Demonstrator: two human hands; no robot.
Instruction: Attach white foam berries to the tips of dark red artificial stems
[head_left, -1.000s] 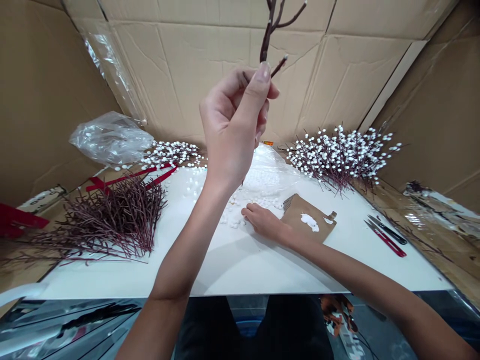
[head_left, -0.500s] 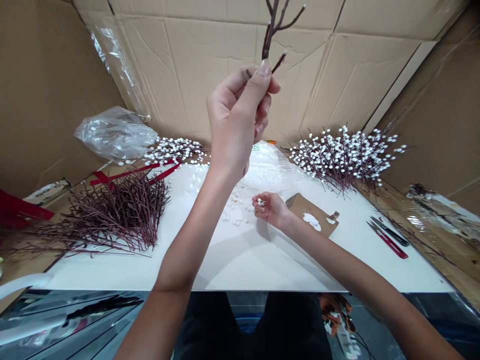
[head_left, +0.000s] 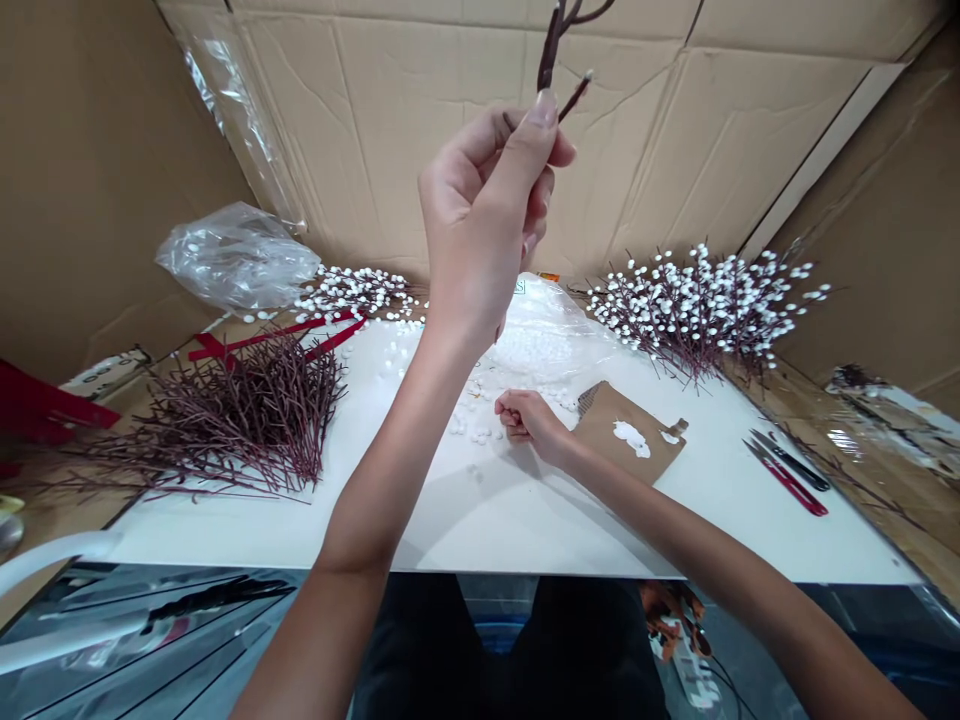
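My left hand [head_left: 491,215] is raised high and pinches the stem of a dark red bare twig [head_left: 553,45] that runs up out of the top of the picture. My right hand [head_left: 525,418] rests low on the white table [head_left: 480,510], curled into a loose fist among small white foam beads [head_left: 472,432]; what it holds is hidden. A brown card with a blob of white glue [head_left: 630,437] lies just right of that hand. Behind it sits a clear bag of white beads [head_left: 544,335].
A heap of bare red twigs [head_left: 240,420] lies at the left. Twigs tipped with white beads are piled at back right [head_left: 705,300] and back centre-left [head_left: 349,292]. Red-handled snips [head_left: 787,475] lie at the right. A crumpled plastic bag [head_left: 236,255] and cardboard walls enclose the table.
My right hand lifted off the table with white beads pinched in its fingers, then dropped back and closed into a fist. My left hand rose slightly with the twig.
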